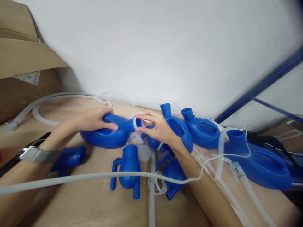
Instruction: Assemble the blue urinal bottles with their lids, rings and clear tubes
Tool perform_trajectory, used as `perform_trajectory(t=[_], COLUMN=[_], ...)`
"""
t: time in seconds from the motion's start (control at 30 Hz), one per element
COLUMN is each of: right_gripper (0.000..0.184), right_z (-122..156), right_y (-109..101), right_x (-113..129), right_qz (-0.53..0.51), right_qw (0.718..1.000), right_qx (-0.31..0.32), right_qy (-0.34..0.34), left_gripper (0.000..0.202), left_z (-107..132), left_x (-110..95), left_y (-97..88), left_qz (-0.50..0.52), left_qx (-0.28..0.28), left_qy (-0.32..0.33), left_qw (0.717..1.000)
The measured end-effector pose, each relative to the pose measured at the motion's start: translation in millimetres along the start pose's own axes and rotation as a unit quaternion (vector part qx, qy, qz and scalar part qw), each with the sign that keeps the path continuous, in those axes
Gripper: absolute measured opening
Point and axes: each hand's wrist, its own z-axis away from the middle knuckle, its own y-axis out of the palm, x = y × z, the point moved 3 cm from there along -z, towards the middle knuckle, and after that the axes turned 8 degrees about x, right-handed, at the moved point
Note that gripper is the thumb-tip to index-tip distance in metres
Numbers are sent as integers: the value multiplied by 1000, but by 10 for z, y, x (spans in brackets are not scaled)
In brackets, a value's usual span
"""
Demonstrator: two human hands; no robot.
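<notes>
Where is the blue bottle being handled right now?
In the head view, the blue bottle is left of centre, the left hand on its body and the right hand at its mouth, beyond a small blue jug.

an open cardboard box (21, 58) with a white label (30, 77) stands at far left; behind, a pale wall (142, 47); at right, a sloping blue bar (260, 85).

On the left wrist (55, 142) sits a watch (24, 152) with a wide, flat, silver-grey band (44, 155) that has a fine, woven look and a soft shine. The case shows only from the side, shiny with a dark edge. Both forearms (208, 195) are bare, and so are the slim fingers (151, 118), with short nails.
</notes>
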Motion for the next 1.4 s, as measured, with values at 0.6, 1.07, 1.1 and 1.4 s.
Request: perform_trajectory(t=[0.6,1.07,1.1,1.4], right_gripper=[47,44,44,47], right_z=[-39,1,2,4], right_y=[85,42,39,87], right_x=[169,120,113,73], right_qz=[29,-17,-15,-33], right_qw=[990,999,999,998], right_qx=[-46,13,15,-7], right_qy=[132,45,40,49], left_gripper=[78,81,81,79], left_z=[25,28,25,7], left_x=[-24,-38,-34,-9], left_y=[-13,-18,-17,1], left_qz=[-9,-9,-8,-22], left_qx=[4,2,3,5], left_qy=[-19,-2,-2,11], left_qw=[1000,1000,1000,1000])
